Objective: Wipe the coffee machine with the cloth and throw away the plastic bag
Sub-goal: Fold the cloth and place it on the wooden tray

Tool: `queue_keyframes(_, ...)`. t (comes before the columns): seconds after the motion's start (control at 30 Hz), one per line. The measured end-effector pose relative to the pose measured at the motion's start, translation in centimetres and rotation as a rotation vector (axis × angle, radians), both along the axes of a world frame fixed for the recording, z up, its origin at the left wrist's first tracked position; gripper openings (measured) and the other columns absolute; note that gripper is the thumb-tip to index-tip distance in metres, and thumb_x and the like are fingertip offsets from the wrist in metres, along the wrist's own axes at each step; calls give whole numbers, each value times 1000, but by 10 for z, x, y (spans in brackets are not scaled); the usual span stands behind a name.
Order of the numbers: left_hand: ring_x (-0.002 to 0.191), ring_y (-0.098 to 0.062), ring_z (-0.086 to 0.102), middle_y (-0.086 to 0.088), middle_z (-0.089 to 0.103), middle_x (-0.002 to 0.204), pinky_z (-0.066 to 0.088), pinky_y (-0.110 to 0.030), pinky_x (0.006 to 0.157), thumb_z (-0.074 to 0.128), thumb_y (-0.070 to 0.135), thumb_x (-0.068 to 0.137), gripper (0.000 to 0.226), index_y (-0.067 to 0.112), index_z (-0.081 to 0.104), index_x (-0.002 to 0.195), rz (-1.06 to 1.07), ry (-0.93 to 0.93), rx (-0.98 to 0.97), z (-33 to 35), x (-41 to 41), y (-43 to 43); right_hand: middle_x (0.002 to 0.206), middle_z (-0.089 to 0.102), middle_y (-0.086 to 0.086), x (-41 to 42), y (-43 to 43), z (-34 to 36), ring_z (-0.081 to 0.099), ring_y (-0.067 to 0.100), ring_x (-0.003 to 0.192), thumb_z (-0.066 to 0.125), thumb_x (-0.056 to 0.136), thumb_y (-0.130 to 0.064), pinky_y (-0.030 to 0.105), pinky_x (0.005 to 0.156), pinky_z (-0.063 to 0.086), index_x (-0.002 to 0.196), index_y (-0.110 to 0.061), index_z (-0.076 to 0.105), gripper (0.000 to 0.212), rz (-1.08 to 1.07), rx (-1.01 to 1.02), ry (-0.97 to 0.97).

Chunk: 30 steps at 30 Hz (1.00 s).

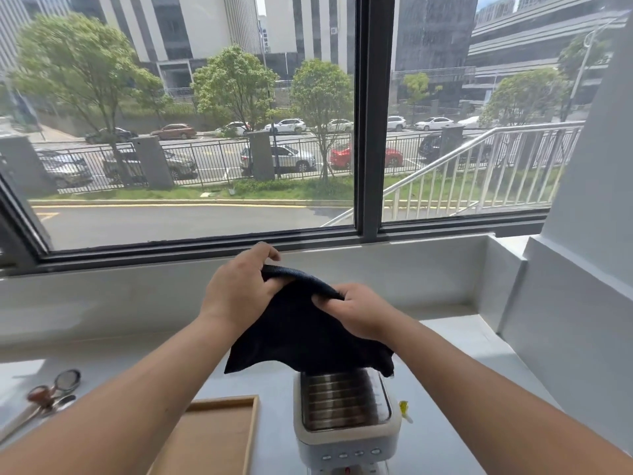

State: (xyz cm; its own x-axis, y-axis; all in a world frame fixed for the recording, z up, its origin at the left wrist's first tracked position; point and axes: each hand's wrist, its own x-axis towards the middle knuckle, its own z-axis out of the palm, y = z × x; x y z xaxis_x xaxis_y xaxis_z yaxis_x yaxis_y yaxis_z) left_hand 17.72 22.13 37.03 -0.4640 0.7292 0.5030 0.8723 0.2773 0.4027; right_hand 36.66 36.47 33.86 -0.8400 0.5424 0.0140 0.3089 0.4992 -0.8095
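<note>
Closest at six o'clock sits the coffee machine (pixel 346 418); toward twelve my left hand (pixel 236 289) and right hand (pixel 361 313) each pinch the black cloth (pixel 305 337), fingers curled.

A dark, nearly black cloth (pixel 301 334) is held up in the centre of the frame, above the worktop (pixel 445 433). Its top edge is bunched and pinched between the left hand (pixel 239 289) and the right hand (pixel 359 311), with the left end raised higher. The rest hangs loose in soft folds, and the uneven lower hem is seen just over the far end of the coffee machine (pixel 349 438). The machine is set upright at the lower centre of the frame. A cream-white, rounded body is shown, with a ribbed metal plate sunk into its top and a row of small oval buttons along the near edge.
</note>
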Motion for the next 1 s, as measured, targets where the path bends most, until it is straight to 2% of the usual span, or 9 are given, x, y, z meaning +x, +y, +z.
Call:
queue_keyframes(0.1,76,-1,57,21,61,84,42,-29,61,64,66,88,30,46,51,105,60,-15,41,-1,-15,-14,96,79,5,-17,-11,6,75,25,93,57,93,-63,41,86,59,97,-23,75,44,25,-272,18)
queue_keyframes(0.27,73,-2,57,16,60,79,38,-25,58,61,64,88,25,44,51,99,133,-55,68,-11,-45,-39,106,80,10,-52,-31,7,77,27,98,61,97,-53,43,93,61,104,-16,81,42,-12,-762,68)
queue_keyframes(0.37,79,-4,58,15,60,85,38,-24,59,57,69,90,29,43,51,102,185,-82,7,-23,-66,-57,110,79,13,-76,-44,5,76,27,93,57,101,-46,40,86,62,100,-14,84,41,-32,-897,122)
queue_keyframes(0.47,78,0,57,16,63,83,44,-32,58,39,89,87,53,38,54,90,264,-144,-153,-37,-88,-76,119,75,18,-101,-55,4,74,31,99,54,102,-44,41,87,61,117,-6,77,47,-35,-984,199)
queue_keyframes(0.57,76,-11,63,10,71,78,53,-37,66,26,88,89,70,29,62,79,310,-245,-292,-49,-110,-94,121,75,17,-126,-65,4,74,33,103,48,104,-45,41,86,62,111,-8,80,49,-37,-1057,258)
queue_keyframes(0.7,79,-14,71,15,77,81,56,-39,88,15,81,96,80,29,74,80,264,-497,-387,-62,-138,-114,114,75,16,-161,-82,4,73,32,97,47,103,-42,42,90,58,103,-8,82,48,-81,-1187,385)
queue_keyframes(0.8,81,-14,75,12,79,91,53,-39,89,12,89,86,89,28,75,97,216,-747,-377,-69,-156,-125,125,71,18,-183,-95,1,70,37,108,45,102,-41,47,97,56,119,-5,75,50,-117,-1351,524)
queue_keyframes(0.9,93,-10,76,11,81,100,52,-38,92,18,92,85,86,33,77,107,99,-1065,-247,-71,-172,-132,131,68,20,-203,-109,-6,67,39,113,41,104,-42,50,100,54,129,-4,69,54,-141,-1404,537)
queue_keyframes(1.0,103,-18,76,3,81,110,55,-37,94,38,76,98,68,24,78,116,8,-1288,-65,-71,-192,-136,118,73,20,-219,-119,-8,72,37,100,40,104,-39,47,89,59,115,-3,74,51,-173,-1394,520)
